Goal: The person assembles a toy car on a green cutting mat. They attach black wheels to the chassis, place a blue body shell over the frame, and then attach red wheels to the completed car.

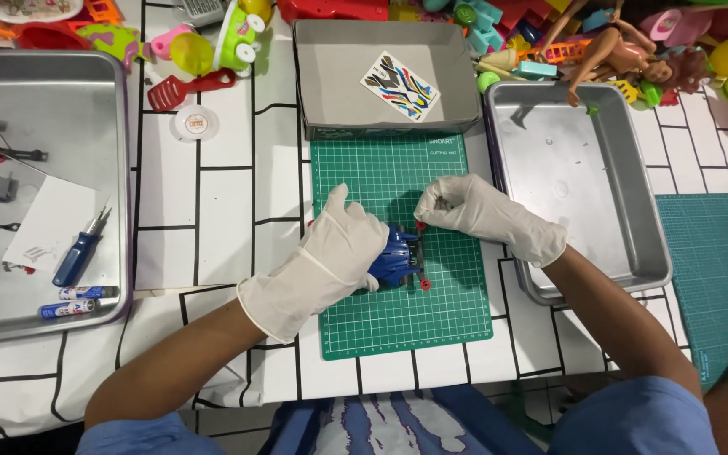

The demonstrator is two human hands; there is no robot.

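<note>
Left gloved hand (343, 240) grips small blue plastic toy car body (398, 257), long axis roughly left-right, exposed end toward right gloved hand (473, 211), fingertips pinched at red wheel (420, 225); on green cutting mat (398, 312).

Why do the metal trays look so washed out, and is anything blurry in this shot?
In the head view, overhead light glares off the left tray and right tray, bleaching their floors. The gloved left hand and right hand cast a dark shadow on the green cutting mat around the blue toy car. Focus is sharp centrally; the toy pile at the edge looks slightly softer.
</note>
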